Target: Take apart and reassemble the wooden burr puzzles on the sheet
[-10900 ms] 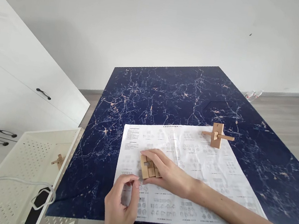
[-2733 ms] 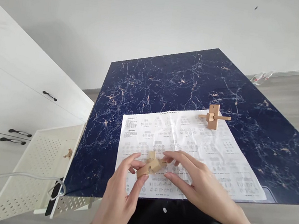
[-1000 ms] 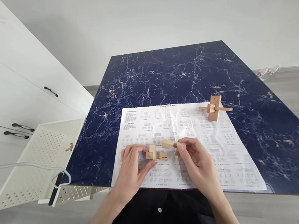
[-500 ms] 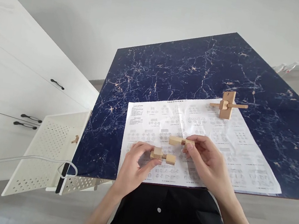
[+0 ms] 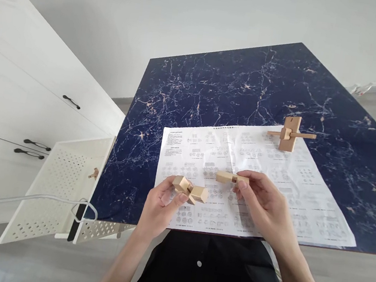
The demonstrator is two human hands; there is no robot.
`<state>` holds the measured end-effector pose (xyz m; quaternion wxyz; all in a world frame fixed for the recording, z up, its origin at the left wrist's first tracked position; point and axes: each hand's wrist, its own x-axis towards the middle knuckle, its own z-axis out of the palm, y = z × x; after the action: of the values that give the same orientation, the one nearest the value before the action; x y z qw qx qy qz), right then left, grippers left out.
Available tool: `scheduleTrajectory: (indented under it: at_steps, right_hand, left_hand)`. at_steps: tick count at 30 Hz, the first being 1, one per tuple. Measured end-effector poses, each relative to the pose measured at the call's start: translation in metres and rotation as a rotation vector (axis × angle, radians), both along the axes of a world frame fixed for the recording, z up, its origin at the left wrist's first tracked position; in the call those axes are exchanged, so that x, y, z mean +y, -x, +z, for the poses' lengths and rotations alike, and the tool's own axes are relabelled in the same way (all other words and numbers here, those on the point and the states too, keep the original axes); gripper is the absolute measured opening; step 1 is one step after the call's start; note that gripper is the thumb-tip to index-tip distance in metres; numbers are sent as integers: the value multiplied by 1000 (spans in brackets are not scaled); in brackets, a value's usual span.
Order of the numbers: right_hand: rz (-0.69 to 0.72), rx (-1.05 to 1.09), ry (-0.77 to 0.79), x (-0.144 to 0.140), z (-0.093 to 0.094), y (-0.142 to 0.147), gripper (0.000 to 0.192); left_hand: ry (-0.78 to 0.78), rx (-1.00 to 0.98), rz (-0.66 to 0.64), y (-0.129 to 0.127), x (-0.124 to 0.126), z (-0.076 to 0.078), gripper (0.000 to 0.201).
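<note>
My left hand (image 5: 161, 207) grips a cluster of interlocked wooden puzzle pieces (image 5: 199, 193) between thumb and fingers, tilted over the sheet. In my right hand (image 5: 264, 205) is a single notched wooden puzzle piece (image 5: 225, 177), pinched at its right end and pointing left. The two wooden things are apart, with a small gap between them. Beneath both hands lies a white printed instruction sheet (image 5: 204, 150) covered in small diagrams. Parts of each held thing are hidden by my fingers.
A cross-shaped wooden assembly (image 5: 288, 143) rests at the sheet's far right corner on the dark blue marbled table (image 5: 208, 92). To the left stand a white perforated bin (image 5: 50, 196) with a small wooden piece (image 5: 94, 173) in it, a white cable (image 5: 43, 196) and white cabinets (image 5: 24, 85).
My left hand has moved slightly left and turned the wooden cluster, so its right end now angles downward. The right hand keeps its grip on the notched piece, almost unmoved.
</note>
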<state>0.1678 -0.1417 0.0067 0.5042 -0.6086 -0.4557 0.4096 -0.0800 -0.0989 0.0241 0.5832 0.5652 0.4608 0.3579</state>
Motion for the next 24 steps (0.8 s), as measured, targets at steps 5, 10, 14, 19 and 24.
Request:
scheduleTrajectory:
  at_steps: [5,10,14,19,24]
  right_hand:
    - [0,-15,5,0,-1,-1,29]
    - [-4,-32,5,0,0,0,26]
    - [-6,-49,20,0,2,0,26]
    - [-27,-11,65,-3,3,-4,30]
    - [50,115,126,-2,3,-13,29]
  left_hand:
    - [-8,-7,-34,0,0,-1,30]
    - [-12,-16,-81,0,1,0,24]
    - [-30,-9,-112,-2,2,2,19]
    - [-43,117,-94,-6,1,2,24]
    - [-10,139,-104,-9,-1,5,29]
